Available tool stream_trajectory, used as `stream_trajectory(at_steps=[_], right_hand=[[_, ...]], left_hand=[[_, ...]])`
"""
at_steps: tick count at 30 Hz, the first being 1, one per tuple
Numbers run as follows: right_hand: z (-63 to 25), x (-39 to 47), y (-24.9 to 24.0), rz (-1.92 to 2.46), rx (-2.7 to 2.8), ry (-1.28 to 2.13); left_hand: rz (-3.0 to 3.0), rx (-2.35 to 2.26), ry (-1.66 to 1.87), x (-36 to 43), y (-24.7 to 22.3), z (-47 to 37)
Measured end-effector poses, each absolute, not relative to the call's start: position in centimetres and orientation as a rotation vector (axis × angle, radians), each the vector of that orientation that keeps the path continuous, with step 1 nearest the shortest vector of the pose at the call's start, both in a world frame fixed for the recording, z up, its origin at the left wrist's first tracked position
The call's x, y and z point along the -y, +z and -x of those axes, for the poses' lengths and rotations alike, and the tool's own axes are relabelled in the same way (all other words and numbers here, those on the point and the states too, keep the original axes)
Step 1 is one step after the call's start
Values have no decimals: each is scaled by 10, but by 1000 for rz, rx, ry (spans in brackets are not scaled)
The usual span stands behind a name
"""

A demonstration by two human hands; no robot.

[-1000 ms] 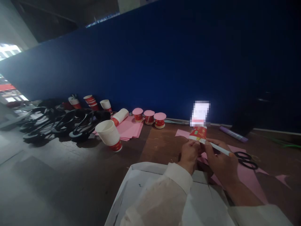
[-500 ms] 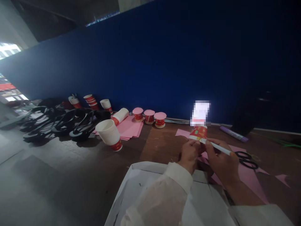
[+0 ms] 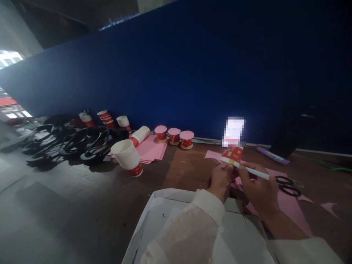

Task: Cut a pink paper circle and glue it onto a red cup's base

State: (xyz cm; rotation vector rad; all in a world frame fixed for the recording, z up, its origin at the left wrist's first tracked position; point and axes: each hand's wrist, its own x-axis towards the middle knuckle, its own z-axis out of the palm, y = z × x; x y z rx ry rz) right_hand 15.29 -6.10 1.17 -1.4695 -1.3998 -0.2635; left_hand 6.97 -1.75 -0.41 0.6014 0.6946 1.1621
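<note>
My left hand [image 3: 221, 179] is closed around the lower part of a red paper cup [image 3: 232, 154] with gold and green print. Pinched in my right hand [image 3: 258, 189] is a slim white pen [image 3: 257, 172] with an orange end, its other end at the cup's pale rim. Whether the pen touches the rim is hard to make out. Black-handled scissors [image 3: 287, 186] lie just beyond my right hand on pink paper [image 3: 294, 212]. The scissors' blades are hidden.
Three short red cups topped with pink paper discs [image 3: 174, 136] stand along the blue wall [image 3: 165, 73]. Left of them are pink sheets [image 3: 154, 148], a stack of paper cups [image 3: 128, 157] and black headsets [image 3: 93, 146]. A purple marker [image 3: 272, 156] and a blurred bright screen [image 3: 233, 132] lie behind.
The red cup is tipped slightly, showing a little more of its printed side. Both hands keep nearly the same position and hold, with the pen still at the rim.
</note>
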Motion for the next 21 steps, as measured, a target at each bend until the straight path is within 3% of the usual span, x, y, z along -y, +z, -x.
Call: stream_trajectory(at_steps=[21], right_hand=[[-157,58,6,1475,1368,-293]], left_hand=[[-523,-688,1156,16,-1,-69]])
